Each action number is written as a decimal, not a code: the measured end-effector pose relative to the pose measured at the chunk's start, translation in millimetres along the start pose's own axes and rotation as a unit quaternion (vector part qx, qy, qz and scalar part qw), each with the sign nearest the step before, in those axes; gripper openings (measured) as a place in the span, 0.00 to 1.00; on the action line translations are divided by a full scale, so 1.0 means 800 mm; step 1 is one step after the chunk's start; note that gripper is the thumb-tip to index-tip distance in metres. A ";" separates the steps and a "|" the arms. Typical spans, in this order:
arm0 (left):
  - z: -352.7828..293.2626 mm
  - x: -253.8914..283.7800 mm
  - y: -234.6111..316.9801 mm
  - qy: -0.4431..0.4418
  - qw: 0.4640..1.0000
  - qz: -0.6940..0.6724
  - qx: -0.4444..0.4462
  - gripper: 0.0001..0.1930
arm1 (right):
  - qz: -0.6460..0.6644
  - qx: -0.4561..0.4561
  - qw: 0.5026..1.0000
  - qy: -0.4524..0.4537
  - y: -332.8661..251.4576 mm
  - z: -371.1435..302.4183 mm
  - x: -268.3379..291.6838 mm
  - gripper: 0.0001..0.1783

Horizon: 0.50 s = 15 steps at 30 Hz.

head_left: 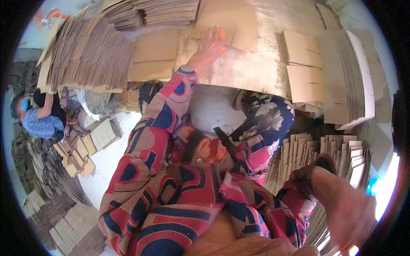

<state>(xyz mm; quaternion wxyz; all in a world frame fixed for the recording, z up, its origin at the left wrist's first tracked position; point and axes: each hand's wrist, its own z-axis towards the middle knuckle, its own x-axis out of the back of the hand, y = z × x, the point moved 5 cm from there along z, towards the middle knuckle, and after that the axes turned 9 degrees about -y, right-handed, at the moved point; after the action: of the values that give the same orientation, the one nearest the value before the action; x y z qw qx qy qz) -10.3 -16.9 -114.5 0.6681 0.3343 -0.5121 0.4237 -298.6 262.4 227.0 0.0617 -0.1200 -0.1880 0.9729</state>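
Note:
My left hand reaches out over the worktable, palm down with its fingers stretched. It lies on or just above a flat brown cardboard sheet. Bright orange bits show along its right side; whether they are finger covers or part of a tool under the hand, I cannot tell. Down at the lower right, my right hand is smeared by motion and its fingers do not show clearly. It is near upright stacks of cardboard pieces standing beside my right leg.
Stacked cardboard fills the table's left end, with more piles at the back. On the right stand scored cardboard sheets and a thick upright stack. Another person sits at far left near cardboard pieces on the floor.

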 end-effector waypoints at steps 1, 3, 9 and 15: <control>0.009 -0.010 0.007 -0.048 0.999 0.003 0.012 0.26 | -0.086 -0.052 0.994 0.050 0.037 -0.026 0.021 0.31; 0.013 -0.021 0.007 -0.150 0.987 0.028 0.041 0.24 | -0.380 -0.260 0.881 -0.113 0.133 -0.068 0.005 0.41; 0.025 -0.036 0.000 -0.073 0.989 0.114 -0.051 0.14 | -0.704 -0.346 0.423 -0.453 0.311 -0.251 0.075 0.54; 0.056 0.021 -0.009 -0.030 0.990 -0.113 -0.077 0.07 | -0.586 -0.362 0.494 -0.530 0.352 -0.304 0.148 0.28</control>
<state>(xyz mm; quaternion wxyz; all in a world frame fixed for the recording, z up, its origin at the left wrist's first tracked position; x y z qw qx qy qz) -19.6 -55.3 -86.9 0.7199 0.3500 -0.5219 0.2946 -371.3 107.9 -123.6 0.4576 0.5444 -0.5483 0.4400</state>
